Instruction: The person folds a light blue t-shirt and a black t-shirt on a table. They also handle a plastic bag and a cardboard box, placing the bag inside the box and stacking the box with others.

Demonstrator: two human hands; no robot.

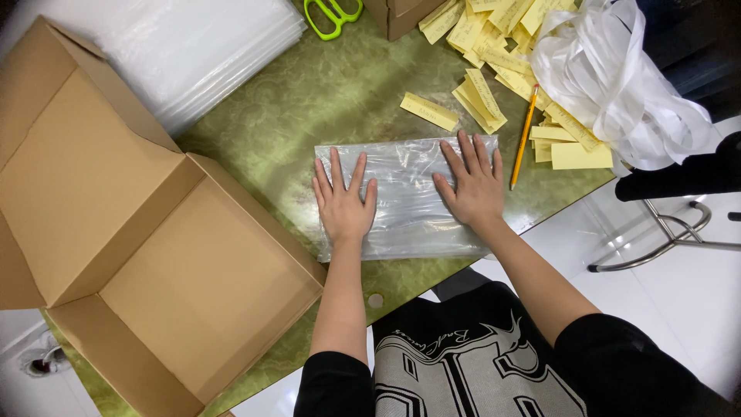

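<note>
A clear plastic bag point(405, 197) lies flat on the green marbled table point(309, 116) near its front edge. My left hand point(344, 202) rests palm down on the bag's left part, fingers spread. On the bag's right part my right hand point(472, 184) presses flat in the same way. Neither hand grips anything.
A large open cardboard box point(139, 232) stands at the left. A stack of clear plastic bags point(193, 42) lies at the back left. Green scissors point(332, 15), a small brown box point(401, 15), yellow paper slips point(494, 46), a pencil point(525, 135) and bunched white plastic point(617, 85) lie at the back right.
</note>
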